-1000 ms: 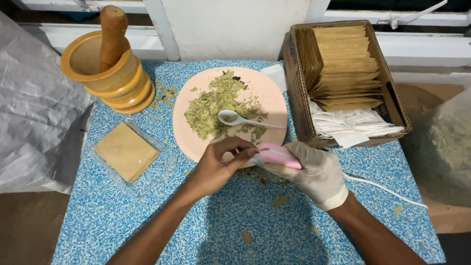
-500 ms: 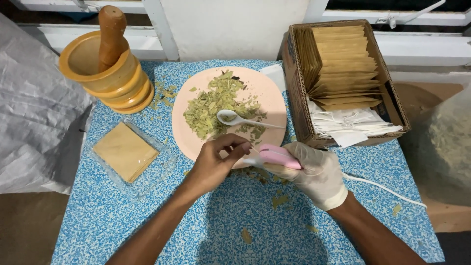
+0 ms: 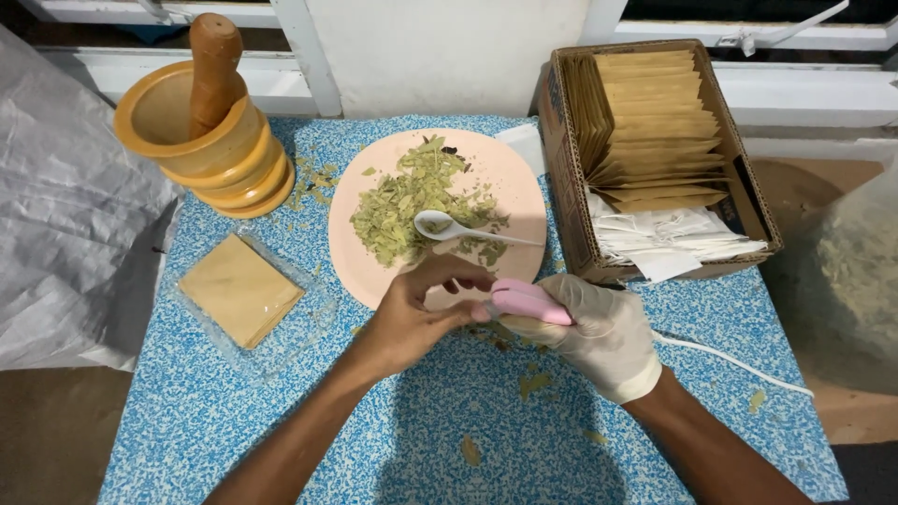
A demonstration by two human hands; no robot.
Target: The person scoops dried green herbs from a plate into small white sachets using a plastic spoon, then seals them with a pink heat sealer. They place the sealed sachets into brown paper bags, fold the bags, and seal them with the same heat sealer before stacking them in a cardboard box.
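Gloved right hand (image 3: 599, 332) clamps pink sealer (image 3: 526, 301), left hand (image 3: 416, 313) pinches at its tip – sachet hidden – keep fingers clear, press steady.

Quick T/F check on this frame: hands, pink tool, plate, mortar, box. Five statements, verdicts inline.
1. The right hand wears a pale glove and grips a pink handheld tool. True.
2. The left hand is gloved too. False: it is bare, its fingertips at the tool's tip.
3. A white spoon lies on the pink plate among dried green leaves. True.
4. The wooden pestle lies flat on the table. False: it stands in the yellow mortar.
5. The cardboard box is empty. False: it holds tan and white sachets.
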